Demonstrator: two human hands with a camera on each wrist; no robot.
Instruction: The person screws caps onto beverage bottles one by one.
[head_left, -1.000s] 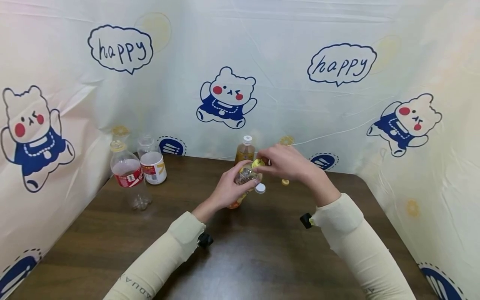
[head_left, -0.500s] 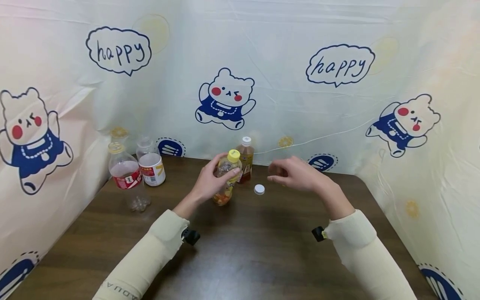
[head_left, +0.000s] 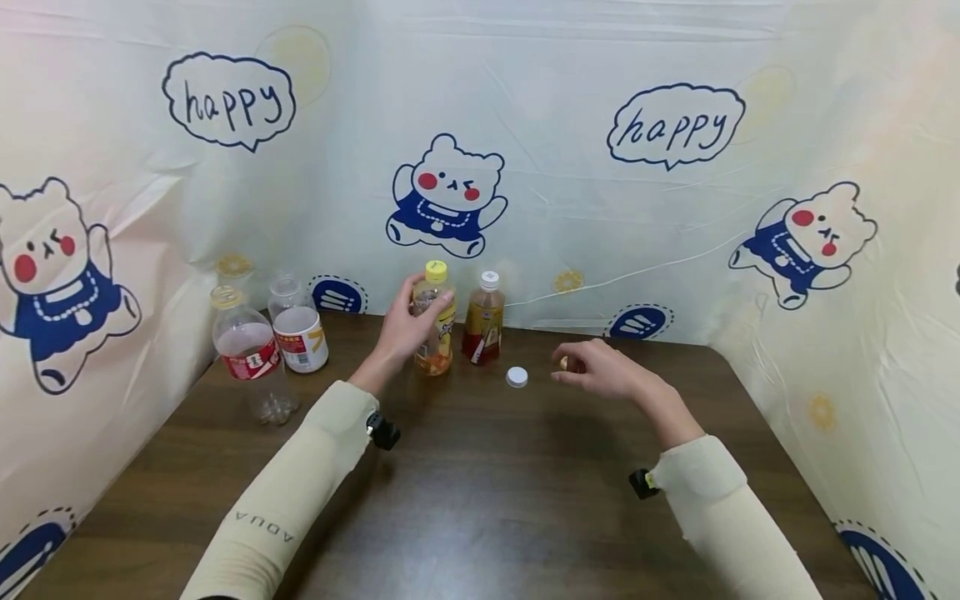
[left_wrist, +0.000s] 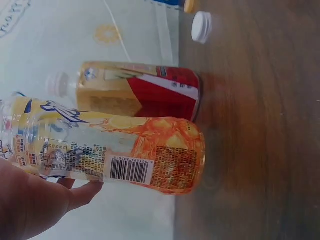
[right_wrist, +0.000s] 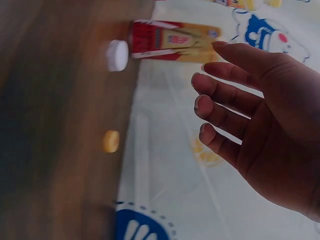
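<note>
My left hand grips a bottle with a yellow cap and an orange-fruit label. It holds this drink bottle upright toward the back of the table, left of a white-capped bottle of reddish-brown drink. My right hand hovers with loosely bent fingers and nothing between them in the right wrist view. Below those fingers a small yellow cap lies on the table. A loose white cap lies between the reddish-brown drink and my right hand.
At the table's left stand an uncapped clear bottle with a red label and a clear, open-necked bottle with a white label. A printed cloth hangs behind the brown table and at both sides.
My right hand has left the yellow cap of the held bottle and moved right and down. My left hand has carried that bottle left and back, turning it upright beside the reddish-brown drink.
</note>
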